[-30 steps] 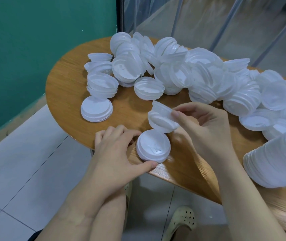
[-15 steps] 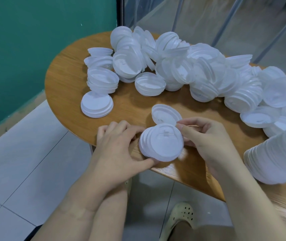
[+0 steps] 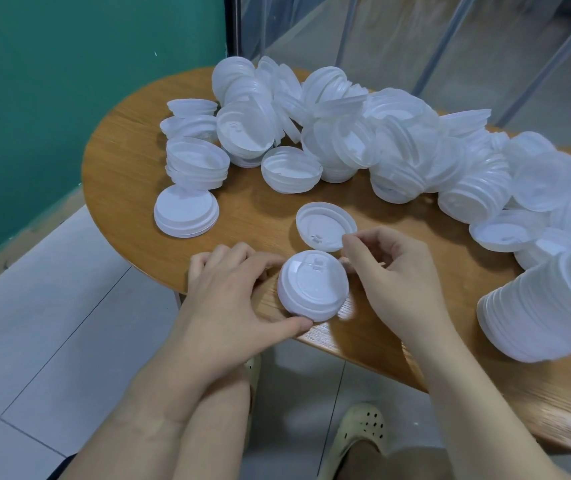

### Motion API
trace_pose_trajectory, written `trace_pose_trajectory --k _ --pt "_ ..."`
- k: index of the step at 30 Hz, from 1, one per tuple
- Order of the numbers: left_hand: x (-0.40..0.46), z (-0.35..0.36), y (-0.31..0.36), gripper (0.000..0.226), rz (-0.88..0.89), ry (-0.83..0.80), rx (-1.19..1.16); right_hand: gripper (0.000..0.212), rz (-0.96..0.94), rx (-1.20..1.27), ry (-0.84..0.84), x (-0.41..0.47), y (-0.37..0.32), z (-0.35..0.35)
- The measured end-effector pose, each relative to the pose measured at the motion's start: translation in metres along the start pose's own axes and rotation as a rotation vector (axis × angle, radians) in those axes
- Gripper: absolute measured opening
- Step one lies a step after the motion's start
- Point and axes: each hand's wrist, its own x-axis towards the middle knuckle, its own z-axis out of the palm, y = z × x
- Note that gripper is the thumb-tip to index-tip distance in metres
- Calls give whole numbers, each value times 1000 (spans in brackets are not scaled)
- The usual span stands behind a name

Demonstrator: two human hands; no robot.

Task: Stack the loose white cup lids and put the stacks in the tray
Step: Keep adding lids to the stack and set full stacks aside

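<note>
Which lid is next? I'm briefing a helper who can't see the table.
On the round wooden table, find the person's right hand near the front edge. Its fingertips touch a single white plastic cup lid. It lies alone, hollow side up, unlike the stacks around it.

Both hands [image 3: 312, 289] around a small lid stack [image 3: 313, 285] on table [image 3: 131, 161].

lid stack [image 3: 540, 306]: cut off by the right edge, right of the right hand [image 3: 391, 271]
counter [image 3: 131, 157]: far side hidden under the lid pile [image 3: 363, 133]
shoe [image 3: 357, 434]: partly under the counter
</note>
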Motion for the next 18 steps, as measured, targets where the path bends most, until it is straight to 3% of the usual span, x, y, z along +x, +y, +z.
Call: trace_pose_trajectory --k 6,12,18 --pt "0 -1 2 81 -14 -6 -23 16 -90 -226 -118 -6 5 -5" --pt "1 1 2 73 -5 16 -24 9 -165 -225 -86 -1 8 -7" --pt "1 1 1 74 -2 14 -15 22 -506 -524 -46 22 28 -13"
